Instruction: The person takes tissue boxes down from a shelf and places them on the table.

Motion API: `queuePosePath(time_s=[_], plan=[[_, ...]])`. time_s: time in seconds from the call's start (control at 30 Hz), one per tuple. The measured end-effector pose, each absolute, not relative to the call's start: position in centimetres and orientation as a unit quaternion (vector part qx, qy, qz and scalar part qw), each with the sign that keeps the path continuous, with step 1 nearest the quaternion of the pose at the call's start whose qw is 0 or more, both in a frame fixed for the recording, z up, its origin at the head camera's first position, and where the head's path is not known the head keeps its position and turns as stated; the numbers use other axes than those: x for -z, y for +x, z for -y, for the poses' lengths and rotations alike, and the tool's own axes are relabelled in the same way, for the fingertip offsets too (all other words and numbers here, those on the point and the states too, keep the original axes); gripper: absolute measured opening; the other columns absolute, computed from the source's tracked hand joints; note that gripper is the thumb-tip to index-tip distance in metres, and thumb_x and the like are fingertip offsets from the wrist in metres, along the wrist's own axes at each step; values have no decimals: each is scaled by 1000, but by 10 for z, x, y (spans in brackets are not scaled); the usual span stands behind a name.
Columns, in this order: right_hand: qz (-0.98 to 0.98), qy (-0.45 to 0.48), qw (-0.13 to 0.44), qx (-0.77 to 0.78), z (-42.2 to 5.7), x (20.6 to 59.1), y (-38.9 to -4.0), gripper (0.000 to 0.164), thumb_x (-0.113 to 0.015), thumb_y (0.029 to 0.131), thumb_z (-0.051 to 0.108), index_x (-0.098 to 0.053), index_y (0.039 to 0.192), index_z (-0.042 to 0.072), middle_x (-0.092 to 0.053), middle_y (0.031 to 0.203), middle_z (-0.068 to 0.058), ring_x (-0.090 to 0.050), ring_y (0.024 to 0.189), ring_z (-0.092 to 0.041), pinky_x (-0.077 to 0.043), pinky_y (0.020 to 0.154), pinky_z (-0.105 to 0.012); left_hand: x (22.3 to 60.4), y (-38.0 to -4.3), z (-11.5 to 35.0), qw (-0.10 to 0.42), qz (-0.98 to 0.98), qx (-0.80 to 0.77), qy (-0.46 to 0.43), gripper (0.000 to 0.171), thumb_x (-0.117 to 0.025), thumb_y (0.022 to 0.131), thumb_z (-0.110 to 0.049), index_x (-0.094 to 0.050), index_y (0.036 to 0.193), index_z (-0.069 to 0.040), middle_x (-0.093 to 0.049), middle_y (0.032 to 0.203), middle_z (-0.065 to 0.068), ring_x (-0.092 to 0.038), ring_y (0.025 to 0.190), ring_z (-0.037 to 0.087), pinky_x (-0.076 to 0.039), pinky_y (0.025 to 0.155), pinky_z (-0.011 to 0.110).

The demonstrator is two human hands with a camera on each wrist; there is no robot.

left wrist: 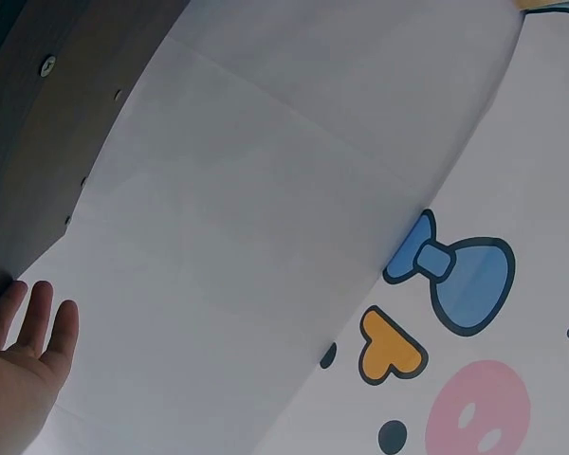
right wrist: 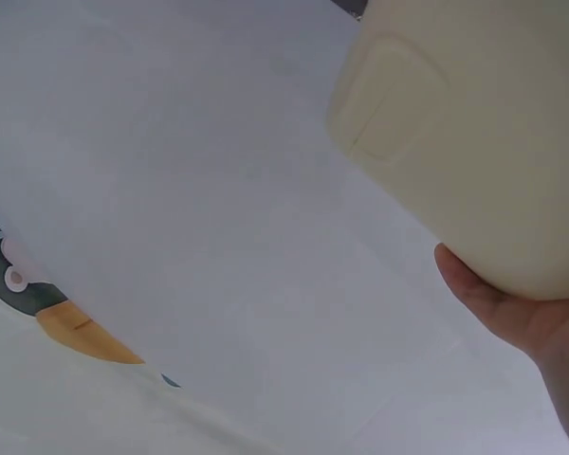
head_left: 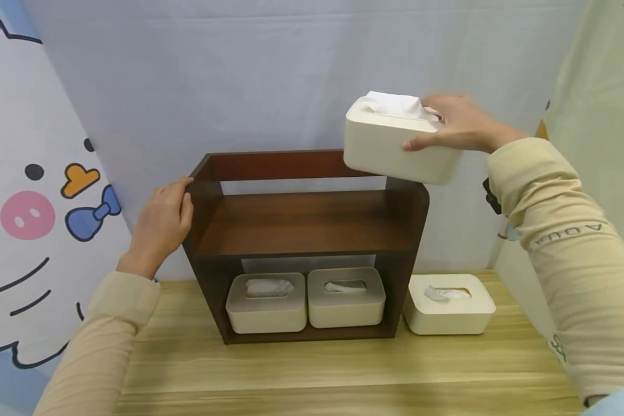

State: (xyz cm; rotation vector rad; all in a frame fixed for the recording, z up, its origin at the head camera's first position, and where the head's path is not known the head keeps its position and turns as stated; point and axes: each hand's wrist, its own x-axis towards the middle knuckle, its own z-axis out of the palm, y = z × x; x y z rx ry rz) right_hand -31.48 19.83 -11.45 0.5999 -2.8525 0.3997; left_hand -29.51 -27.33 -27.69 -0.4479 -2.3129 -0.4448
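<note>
Up at the right end of a dark brown two-tier shelf (head_left: 301, 225), my right hand (head_left: 460, 124) grips a cream tissue box (head_left: 385, 141), thumb on its front side and fingers over the top by the tissue. The box is tilted and overlaps the shelf's upper right corner in the head view. From below, the right wrist view shows the box's underside (right wrist: 484, 142) and part of the hand. My left hand (head_left: 163, 222) rests against the upper left edge of the shelf. In the left wrist view its fingers (left wrist: 40, 318) are fairly straight beside the dark side panel (left wrist: 66, 104).
Two tissue boxes, a left one (head_left: 267, 316) and a right one (head_left: 345, 309), sit side by side on the lower tier. Another tissue box (head_left: 449, 320) stands on the wooden table (head_left: 312, 375), right of the shelf. Pale cloth walls (head_left: 270, 75) surround it.
</note>
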Motion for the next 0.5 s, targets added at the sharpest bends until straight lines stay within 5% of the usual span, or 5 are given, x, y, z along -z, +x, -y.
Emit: queuePosePath(time_s=[0.23, 0.5], plan=[[970, 173, 87, -148, -225, 115, -305, 82, -66, 75, 48, -35, 140, 10, -40, 140, -18, -28, 119, -39, -25, 93, -51, 276, -294, 273, 357, 901, 174, -172, 35, -36, 96, -13, -50, 125, 3, -54, 124, 24, -51, 104, 45, -40, 89, 56], [972, 147, 86, -161, -247, 115, -295, 84, -68, 75, 46, -33, 142, 11, -40, 136, -20, -33, 115, -37, -31, 82, -41, 276, -294, 275, 359, 901, 177, -169, 35, -37, 95, -12, -50, 124, 3, -54, 125, 24, -50, 104, 45, -40, 90, 55]])
